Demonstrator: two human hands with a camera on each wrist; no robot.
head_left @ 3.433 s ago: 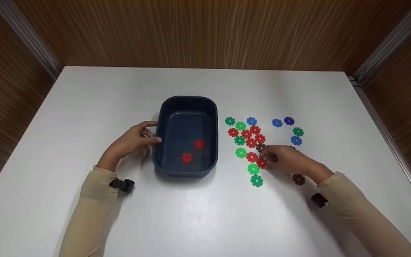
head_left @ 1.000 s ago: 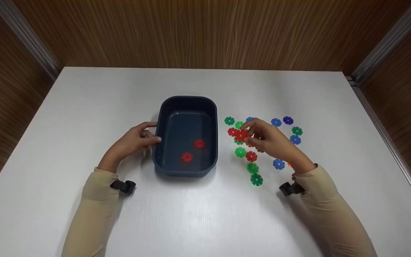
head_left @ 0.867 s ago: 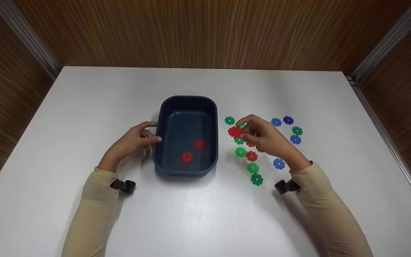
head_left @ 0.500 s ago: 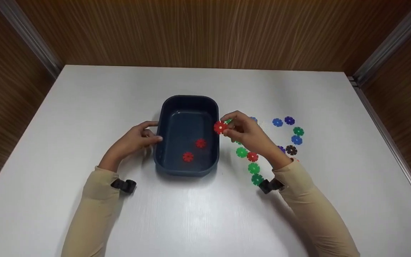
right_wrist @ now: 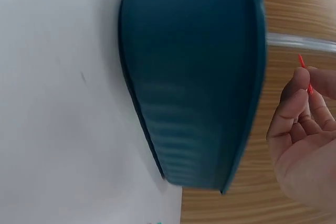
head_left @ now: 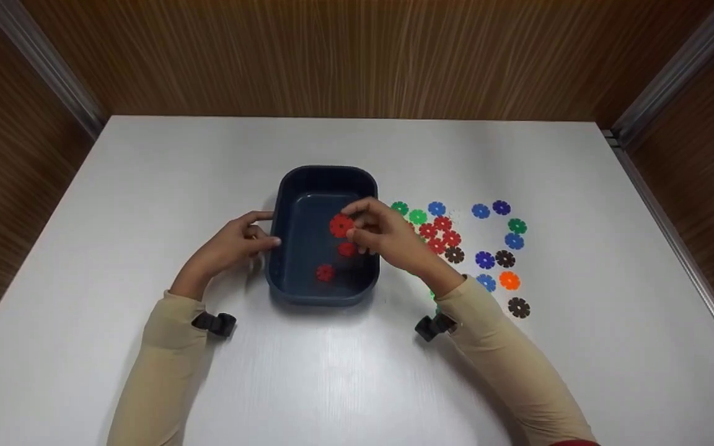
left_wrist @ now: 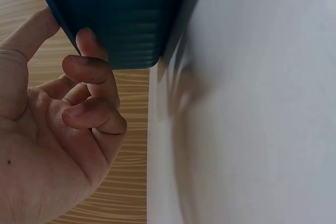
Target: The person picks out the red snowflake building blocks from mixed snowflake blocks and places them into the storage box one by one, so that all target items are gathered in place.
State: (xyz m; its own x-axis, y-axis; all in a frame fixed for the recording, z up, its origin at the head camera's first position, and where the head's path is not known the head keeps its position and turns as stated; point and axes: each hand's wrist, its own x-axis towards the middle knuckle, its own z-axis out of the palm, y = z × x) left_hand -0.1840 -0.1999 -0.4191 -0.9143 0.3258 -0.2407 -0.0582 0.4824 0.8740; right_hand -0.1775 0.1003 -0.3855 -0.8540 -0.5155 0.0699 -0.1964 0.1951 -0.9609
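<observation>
Between thumb and fingers, my right hand [head_left: 394, 241] pinches a red snowflake disc [head_left: 339, 225] above the inside of a dark blue tub [head_left: 323, 301]. The disc appears edge-on as a thin red sliver [right_wrist: 301, 61] in the right wrist view. Two more red discs lie on the tub floor, one near the front [head_left: 325, 272] and another [head_left: 346, 249] just below the held one. My left hand [head_left: 230, 244] holds the tub's left side; its thumb is at the rim and other fingers are bent by the outer wall [left_wrist: 115, 14] in the left wrist view.
Right of the tub, several snowflake discs lie flat on the white table: a red cluster [head_left: 436, 244], greens [head_left: 418, 216], blues [head_left: 480, 211], browns [head_left: 519, 307] and an orange one [head_left: 509, 280]. My right forearm covers some of them. Wood-grain panels [head_left: 357, 59] enclose the table.
My right hand has picked up a red disc from the cluster and carried it left, over the tub's right rim to above its inside. The left hand and tub have stayed in place.
</observation>
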